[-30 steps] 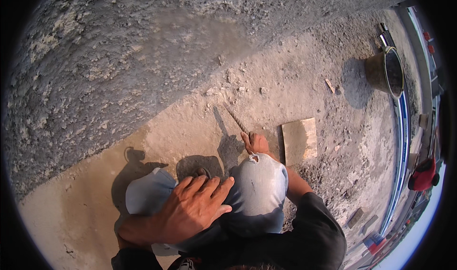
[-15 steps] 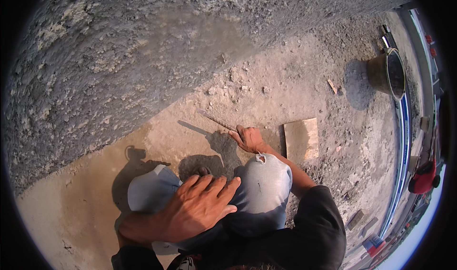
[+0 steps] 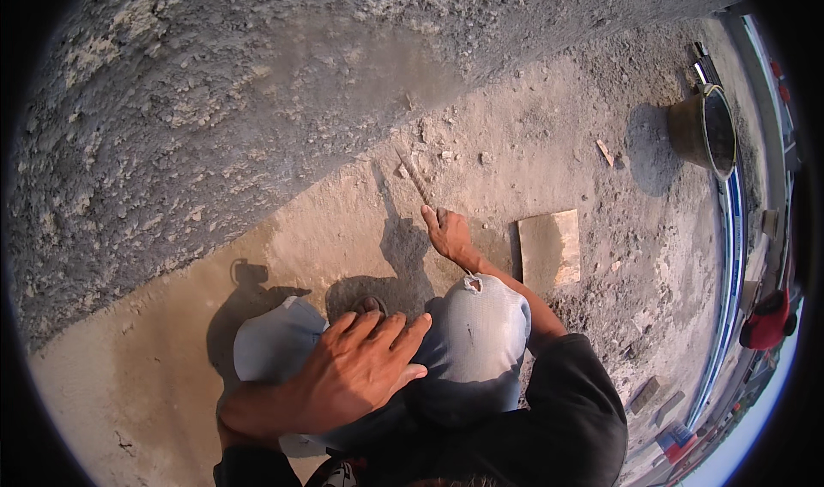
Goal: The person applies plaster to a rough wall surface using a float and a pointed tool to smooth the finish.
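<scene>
Down low, I am crouched over a dusty floor [image 3: 154, 384] at the foot of a rough grey wall [image 3: 215, 101]. My left hand [image 3: 356, 371] lies flat and spread wide across my knees [image 3: 476, 324], fingers apart, holding nothing. My right hand [image 3: 448, 232] reaches past the right knee to the ground, closed narrow around a thin tool [image 3: 412, 174]; the grip itself is turned away from me, so I cannot tell how the fingers sit on it. That tool runs up and left from my hand, its far end lying on the floor close to the base of the wall, among loose crumbs of mortar. Its shadow falls just left of it.

Just right of my right forearm lies a flat square board [image 3: 549, 248], pale and dusty, flat on the floor and apart from my hand. Well off to the upper right stands a round metal pan [image 3: 705, 131], tilted toward me; its inside looks dark, and I cannot tell what is in it. Beyond the pan, a blue edge [image 3: 730, 255] curves down the right rim.
</scene>
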Demonstrator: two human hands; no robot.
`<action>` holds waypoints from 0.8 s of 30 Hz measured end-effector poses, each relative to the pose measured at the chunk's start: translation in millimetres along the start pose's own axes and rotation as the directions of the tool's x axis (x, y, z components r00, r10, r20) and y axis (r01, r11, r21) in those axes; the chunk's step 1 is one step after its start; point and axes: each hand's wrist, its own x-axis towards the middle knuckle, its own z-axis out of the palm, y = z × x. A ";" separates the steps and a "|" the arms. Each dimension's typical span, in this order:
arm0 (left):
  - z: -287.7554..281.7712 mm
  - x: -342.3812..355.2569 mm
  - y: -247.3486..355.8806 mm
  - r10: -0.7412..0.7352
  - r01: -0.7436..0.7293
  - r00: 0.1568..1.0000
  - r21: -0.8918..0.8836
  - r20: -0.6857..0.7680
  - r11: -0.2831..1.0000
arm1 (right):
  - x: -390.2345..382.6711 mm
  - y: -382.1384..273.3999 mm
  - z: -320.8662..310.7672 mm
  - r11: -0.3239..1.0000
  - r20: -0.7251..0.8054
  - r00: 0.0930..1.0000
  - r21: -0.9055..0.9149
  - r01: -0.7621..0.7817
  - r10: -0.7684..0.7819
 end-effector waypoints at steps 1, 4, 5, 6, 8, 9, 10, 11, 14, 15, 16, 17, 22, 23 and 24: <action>-0.1 -0.8 0.4 0.012 -0.012 1.000 -0.001 -0.010 1.000 | -5.5 4.1 6.8 0.997 0.070 0.996 -0.048 -0.055 0.058; -4.5 5.1 4.3 0.054 -0.054 0.997 -0.011 0.056 0.999 | -0.1 6.8 5.4 0.990 0.158 0.987 -0.132 0.041 -0.020; -4.0 7.0 5.8 0.047 -0.046 0.998 -0.013 0.043 0.999 | 21.2 24.3 8.9 0.982 0.107 0.977 -0.006 -0.187 0.187; -2.4 7.9 4.9 0.026 -0.026 0.999 -0.011 0.028 1.000 | 20.7 20.9 10.9 0.988 0.107 0.982 -0.016 -0.154 0.155; -3.4 7.3 3.3 0.012 -0.012 1.000 0.006 0.012 1.000 | 12.3 13.5 17.1 0.995 0.104 0.990 -0.036 -0.088 0.092; -3.9 4.4 2.3 0.021 -0.021 1.000 0.007 0.020 1.000 | 2.8 7.0 15.1 0.997 0.115 0.991 -0.012 0.071 -0.069; -3.6 2.5 1.7 0.030 -0.030 0.999 0.008 0.027 1.000 | -1.3 3.9 12.4 0.992 0.165 0.980 -0.042 0.116 -0.107; -2.3 2.7 1.3 0.033 -0.033 0.999 -0.009 0.031 0.999 | -3.1 1.5 9.9 0.984 0.217 0.966 -0.070 0.162 -0.144; -4.8 7.6 6.0 0.047 -0.047 0.999 -0.001 0.017 0.999 | 20.3 23.1 17.4 0.995 0.137 0.986 0.023 -0.097 0.093; -4.5 5.4 4.2 0.036 -0.036 0.999 0.024 0.015 0.999 | 22.9 22.2 24.5 0.991 0.155 0.980 0.029 -0.132 0.126; -2.2 3.5 3.7 0.024 -0.025 1.000 0.034 0.019 0.999 | 15.8 10.3 21.2 0.983 0.184 0.968 0.029 -0.180 0.172; -1.0 1.6 2.0 0.020 -0.021 1.000 0.008 0.017 1.000 | 7.3 -1.4 16.5 1.000 0.198 0.980 0.014 -0.027 0.024; 0.1 4.7 -1.1 0.019 -0.019 1.000 -0.029 -0.003 0.999 | 16.1 10.8 13.5 0.931 0.211 0.939 0.191 -0.311 0.270; -3.0 4.3 -1.3 0.013 -0.013 1.000 -0.009 -0.006 1.000 | 6.8 8.1 18.2 0.959 0.160 0.968 0.179 -0.220 0.193; -3.0 3.2 -1.1 0.009 -0.009 1.000 -0.004 0.003 1.000 | -3.3 6.4 19.8 0.976 0.119 0.984 0.160 -0.147 0.129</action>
